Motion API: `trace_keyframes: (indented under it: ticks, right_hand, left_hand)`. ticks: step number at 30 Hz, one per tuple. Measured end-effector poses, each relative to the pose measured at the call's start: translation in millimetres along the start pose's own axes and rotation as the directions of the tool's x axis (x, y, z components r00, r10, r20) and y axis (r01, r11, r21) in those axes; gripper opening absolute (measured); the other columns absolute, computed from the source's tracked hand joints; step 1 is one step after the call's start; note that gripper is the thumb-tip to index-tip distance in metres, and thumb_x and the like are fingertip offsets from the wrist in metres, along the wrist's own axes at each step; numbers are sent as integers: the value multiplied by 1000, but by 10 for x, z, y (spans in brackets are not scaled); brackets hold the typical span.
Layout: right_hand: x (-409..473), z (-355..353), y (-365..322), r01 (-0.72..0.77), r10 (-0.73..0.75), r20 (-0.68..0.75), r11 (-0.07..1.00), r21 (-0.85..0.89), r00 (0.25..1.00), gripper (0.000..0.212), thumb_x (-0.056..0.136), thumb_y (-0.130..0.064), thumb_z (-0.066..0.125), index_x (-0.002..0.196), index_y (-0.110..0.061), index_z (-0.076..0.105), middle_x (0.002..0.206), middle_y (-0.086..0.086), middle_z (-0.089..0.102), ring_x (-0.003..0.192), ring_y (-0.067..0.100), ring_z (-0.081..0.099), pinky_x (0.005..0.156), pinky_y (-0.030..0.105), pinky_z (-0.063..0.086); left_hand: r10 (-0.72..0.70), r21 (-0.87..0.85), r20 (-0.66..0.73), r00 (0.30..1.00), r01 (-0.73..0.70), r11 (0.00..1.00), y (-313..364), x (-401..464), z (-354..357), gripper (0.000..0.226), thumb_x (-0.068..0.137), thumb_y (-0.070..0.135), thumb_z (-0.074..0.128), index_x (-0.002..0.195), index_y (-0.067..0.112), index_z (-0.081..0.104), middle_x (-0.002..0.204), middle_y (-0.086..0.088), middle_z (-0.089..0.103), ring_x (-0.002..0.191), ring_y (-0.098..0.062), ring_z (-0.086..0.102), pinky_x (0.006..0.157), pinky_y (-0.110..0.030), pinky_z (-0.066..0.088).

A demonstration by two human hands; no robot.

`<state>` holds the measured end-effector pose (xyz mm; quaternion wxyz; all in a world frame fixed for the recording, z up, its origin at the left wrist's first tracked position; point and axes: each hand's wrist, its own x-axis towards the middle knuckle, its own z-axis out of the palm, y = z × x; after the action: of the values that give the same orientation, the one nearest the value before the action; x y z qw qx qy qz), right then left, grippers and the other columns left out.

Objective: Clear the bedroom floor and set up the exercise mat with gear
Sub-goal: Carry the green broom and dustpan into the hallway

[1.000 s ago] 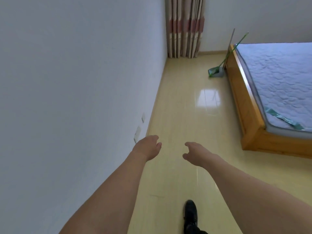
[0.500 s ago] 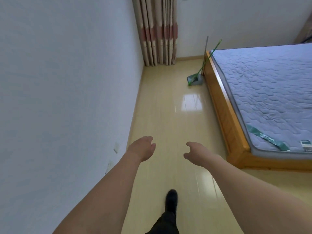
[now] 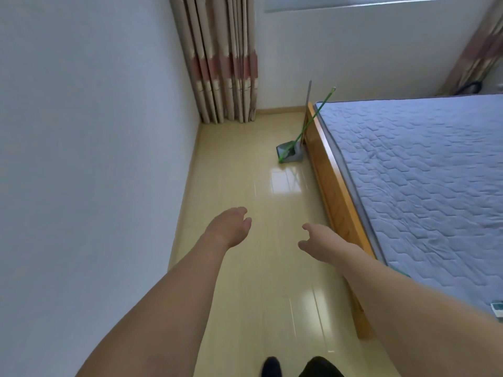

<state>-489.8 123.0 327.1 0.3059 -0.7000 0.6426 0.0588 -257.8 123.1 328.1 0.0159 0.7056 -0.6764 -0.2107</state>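
A grey dustpan (image 3: 291, 155) stands on the yellow floor (image 3: 245, 191) against the bed frame, far ahead. A green-handled broom (image 3: 307, 126) leans out of it, and a grey pole (image 3: 309, 104) stands upright beside it. Both my arms reach forward over the floor. My left hand (image 3: 231, 227) hangs with loosely curled fingers and holds nothing. My right hand (image 3: 318, 242) is likewise loose and holds nothing. Both hands are well short of the dustpan. No exercise mat is in view.
A white wall (image 3: 95, 159) runs along the left. The wooden bed (image 3: 337, 197) with a blue quilted mattress (image 3: 422, 180) fills the right. Striped curtains (image 3: 226, 63) hang in the far corner under a window. My dark shoes (image 3: 272, 367) show at the bottom.
The view has advanced along the strip of floor between wall and bed and tilted up; the dustpan and curtains are nearer. Both hands keep the same loose pose.
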Motion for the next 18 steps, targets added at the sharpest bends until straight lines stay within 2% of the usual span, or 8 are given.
trace_keyframes:
  ticks: [7, 14, 18]
  right_hand:
    - [1345, -830, 247, -9, 8, 20, 997, 71, 1000, 62, 99, -30, 50, 153, -16, 24, 155, 8, 33, 140, 26, 36, 110, 36, 35]
    - [3040, -1890, 643, 8, -10, 20, 995, 100, 1000, 62, 99, -30, 48, 154, -15, 23, 157, 7, 29, 142, 26, 32, 111, 36, 32]
    - [4004, -2714, 793, 9, -7, -23, 994, 106, 1000, 58, 96, -30, 48, 148, -13, 32, 150, 10, 38, 135, 26, 40, 106, 36, 37]
  left_hand:
    - [40, 68, 69, 997, -44, 997, 415, 1593, -273, 46, 103, 34, 38, 143, 12, 43, 143, -10, 50, 130, -27, 48, 105, -37, 40]
    - [38, 100, 55, 998, -43, 994, 881, 3488, -641, 46, 102, 33, 39, 143, 13, 43, 143, -10, 51, 128, -27, 50, 104, -38, 42]
    - [17, 79, -21, 1000, -15, 997, 1183, 4489, -1110, 44, 102, 30, 39, 142, 12, 45, 142, -11, 52, 128, -27, 49, 103, -37, 42]
